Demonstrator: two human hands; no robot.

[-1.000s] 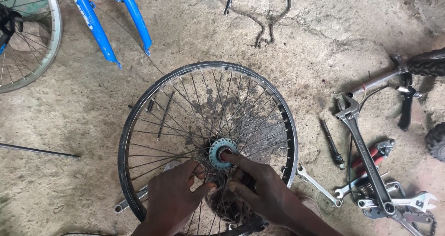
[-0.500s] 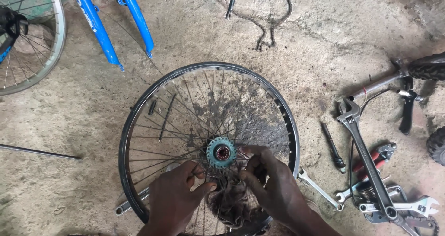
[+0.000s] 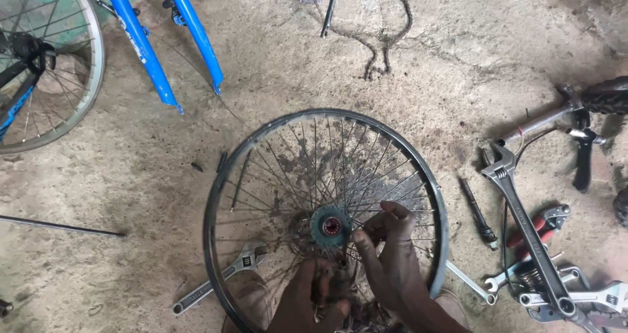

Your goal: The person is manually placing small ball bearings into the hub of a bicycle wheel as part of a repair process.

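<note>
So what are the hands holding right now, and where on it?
The right hand pinches the spokes of the bicycle wheel beside the hub. The left hand grips something low under the hub; what cannot be told.

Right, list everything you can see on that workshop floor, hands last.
wheel: one, dark rim, silver spokes, flat at centre
sprocket: one, teal, on the wheel's hub
blue frame: one, top left
second wheel: one, silver, far left
small spanner: one, silver, under the wheel's left rim
big adjustable spanner: one, silver, right
pliers: one, red handles, right
thin rod: one, dark, left
left hand: on the spokes below the hub
right hand: fingers pinched beside the sprocket
</note>
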